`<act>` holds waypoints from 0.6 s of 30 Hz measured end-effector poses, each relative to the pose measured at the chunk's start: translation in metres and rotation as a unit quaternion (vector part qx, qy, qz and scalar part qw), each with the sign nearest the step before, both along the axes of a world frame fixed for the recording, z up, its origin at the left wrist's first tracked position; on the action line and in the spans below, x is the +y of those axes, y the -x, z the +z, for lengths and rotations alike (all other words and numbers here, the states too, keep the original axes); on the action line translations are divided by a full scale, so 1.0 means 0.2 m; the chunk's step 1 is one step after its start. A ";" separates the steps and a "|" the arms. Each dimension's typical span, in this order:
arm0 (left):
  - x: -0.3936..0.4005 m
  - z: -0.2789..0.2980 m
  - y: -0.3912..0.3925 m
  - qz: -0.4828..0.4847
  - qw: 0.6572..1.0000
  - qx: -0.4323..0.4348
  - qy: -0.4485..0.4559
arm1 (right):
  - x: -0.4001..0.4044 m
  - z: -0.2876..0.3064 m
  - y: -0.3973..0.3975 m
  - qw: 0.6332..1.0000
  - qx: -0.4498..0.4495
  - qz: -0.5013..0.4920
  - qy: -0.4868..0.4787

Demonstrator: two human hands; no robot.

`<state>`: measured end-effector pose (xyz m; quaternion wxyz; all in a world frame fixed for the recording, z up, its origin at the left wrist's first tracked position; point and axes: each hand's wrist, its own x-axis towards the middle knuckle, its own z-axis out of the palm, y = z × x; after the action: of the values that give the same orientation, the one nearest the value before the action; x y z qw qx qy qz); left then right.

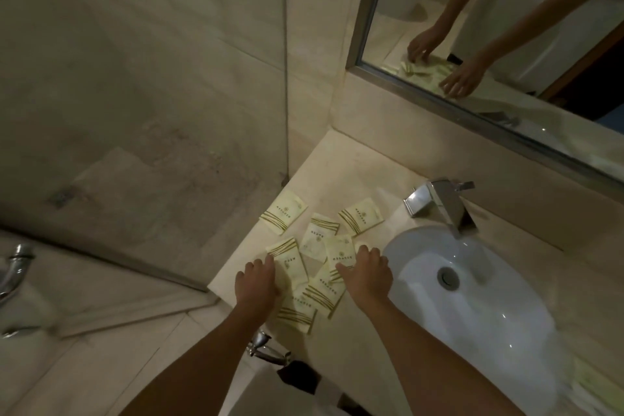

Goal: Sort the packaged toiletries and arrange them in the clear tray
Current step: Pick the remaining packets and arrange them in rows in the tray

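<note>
Several pale yellow toiletry packets with dark stripes lie scattered on the beige counter [341, 176] left of the sink. One packet [284, 215] sits far left, another [360, 215] near the tap, and a loose overlapping pile [317, 284] lies between my hands. My left hand [257, 284] rests palm down on the pile's left side, fingers touching a packet [290, 260]. My right hand [368, 268] lies flat with spread fingers on packets at the pile's right. Neither hand grips anything. No clear tray is in view.
A white oval sink [479, 307] with a chrome tap [442, 204] is right of the packets. A mirror [506, 27] hangs above on the wall. A glass shower panel [286, 61] meets the counter's left end. The counter's front edge runs just under my wrists.
</note>
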<state>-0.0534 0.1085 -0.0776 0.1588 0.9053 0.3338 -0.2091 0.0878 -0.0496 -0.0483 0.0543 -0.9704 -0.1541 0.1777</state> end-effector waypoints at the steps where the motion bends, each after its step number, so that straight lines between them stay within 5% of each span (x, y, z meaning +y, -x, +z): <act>1: 0.00 0.00 0.01 0.005 1.000 0.000 -0.002 | 0.00 -0.01 0.00 1.000 0.002 -0.007 0.007; 9: 0.02 0.00 0.02 0.002 1.000 0.009 -0.018 | 0.02 -0.06 0.03 0.996 0.020 -0.075 -0.036; 18: 0.06 0.05 0.01 0.029 0.999 0.019 0.016 | 0.01 -0.04 -0.02 0.957 0.187 -0.110 -0.191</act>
<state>-0.0560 0.1206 -0.0675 0.1730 0.8884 0.3598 -0.2266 0.0928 -0.0483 -0.0554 0.2855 -0.9025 -0.0648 0.3158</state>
